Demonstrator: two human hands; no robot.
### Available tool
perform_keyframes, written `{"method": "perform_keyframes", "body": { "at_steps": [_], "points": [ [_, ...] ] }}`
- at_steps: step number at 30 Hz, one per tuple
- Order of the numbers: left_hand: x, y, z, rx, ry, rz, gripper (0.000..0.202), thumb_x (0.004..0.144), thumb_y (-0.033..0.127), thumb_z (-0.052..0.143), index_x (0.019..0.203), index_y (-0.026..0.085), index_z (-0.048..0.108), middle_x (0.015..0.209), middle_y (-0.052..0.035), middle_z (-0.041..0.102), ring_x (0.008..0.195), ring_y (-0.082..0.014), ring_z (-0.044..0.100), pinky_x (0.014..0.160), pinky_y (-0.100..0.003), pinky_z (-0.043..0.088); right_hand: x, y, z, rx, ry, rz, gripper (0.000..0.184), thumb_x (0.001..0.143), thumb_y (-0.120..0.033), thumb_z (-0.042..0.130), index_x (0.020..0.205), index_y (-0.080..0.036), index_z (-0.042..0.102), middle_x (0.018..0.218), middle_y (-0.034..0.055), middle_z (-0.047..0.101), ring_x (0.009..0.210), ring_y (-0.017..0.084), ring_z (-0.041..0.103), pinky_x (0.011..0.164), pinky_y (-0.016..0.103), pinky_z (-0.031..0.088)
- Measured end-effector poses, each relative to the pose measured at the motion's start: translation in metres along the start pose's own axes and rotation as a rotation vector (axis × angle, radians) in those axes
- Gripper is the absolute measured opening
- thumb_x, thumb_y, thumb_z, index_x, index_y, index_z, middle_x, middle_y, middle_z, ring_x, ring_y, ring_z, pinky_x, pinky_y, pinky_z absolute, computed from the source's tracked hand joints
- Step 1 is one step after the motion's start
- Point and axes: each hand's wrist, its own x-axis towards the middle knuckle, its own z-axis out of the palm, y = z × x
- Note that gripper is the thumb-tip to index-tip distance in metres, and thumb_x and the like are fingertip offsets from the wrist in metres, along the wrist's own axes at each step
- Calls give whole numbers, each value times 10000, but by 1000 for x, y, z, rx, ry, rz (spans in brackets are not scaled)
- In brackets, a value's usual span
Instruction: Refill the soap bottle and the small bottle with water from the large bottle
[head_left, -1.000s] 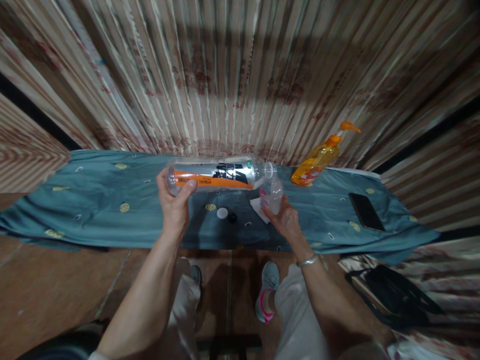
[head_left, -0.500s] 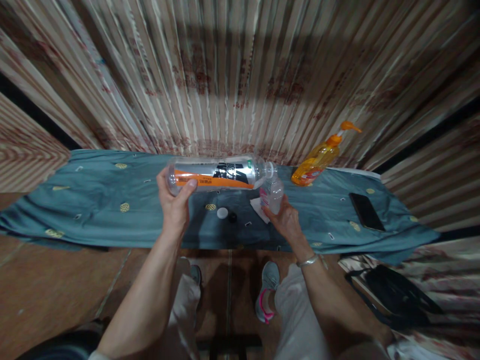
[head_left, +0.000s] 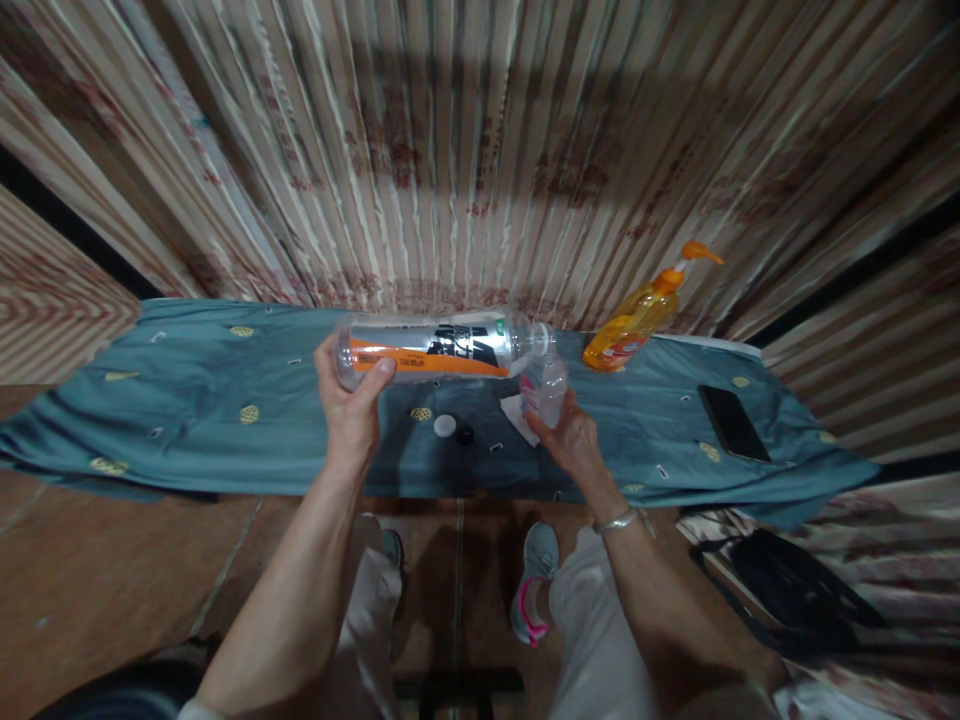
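Farthest, a curtain hangs beyond the cloth. Above its middle, the left hand grips the big bottle sideways by its base. A pump bottle stands far right. The right hand grasps the small bottle at the big one's mouth. Right lies a phone; near centre, a white cap and black cap.

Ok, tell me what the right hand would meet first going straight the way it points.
The right hand, gripping a small plastic bottle, would probably meet the large orange-labelled bottle first; depth is unclear.
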Motion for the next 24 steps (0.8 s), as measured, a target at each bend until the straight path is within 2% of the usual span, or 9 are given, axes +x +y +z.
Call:
{"method": "perform_keyframes", "body": {
  "at_steps": [5,9,12,18,24],
  "points": [
    [0,-3,1,-14,4,12,932,675,752,1215,1365,294,788,1224,-25,794,1060,-236,761,1070,-407,697,0,4,4,-3,39,-43,684,1075,-438,886,1673,-156,714,1021,173,897,964,418,895,944,584,774],
    [0,-3,2,-1,-3,28,899,707,739,1206,1369,303,782,1232,-27,799,1049,-237,766,1029,-400,704,1,7,6,12,48,-63,654,1072,-423,880,1654,-169,723,1050,181,896,1011,427,906,964,581,774],
    [0,-3,1,-14,10,26,919,679,727,1222,1361,294,785,1223,-23,798,1049,-225,764,996,-367,693,1,8,6,21,39,-53,650,1060,-410,880,1641,-159,730,1069,193,896,1047,440,913,989,595,775],
    [1,-2,1,-36,-6,6,927,680,741,1225,1366,298,786,1245,-25,783,1116,-251,767,1108,-421,690,1,7,4,22,19,-35,658,1084,-446,876,1667,-185,719,1102,191,910,1034,432,903,986,595,768],
    [0,-5,1,-31,-8,38,875,726,720,1205,1368,301,783,1238,-29,782,1086,-249,757,1112,-446,696,0,1,3,8,8,-4,725,1085,-418,880,1700,-84,692,1204,269,929,1183,457,926,1071,582,759]
  ]
}}
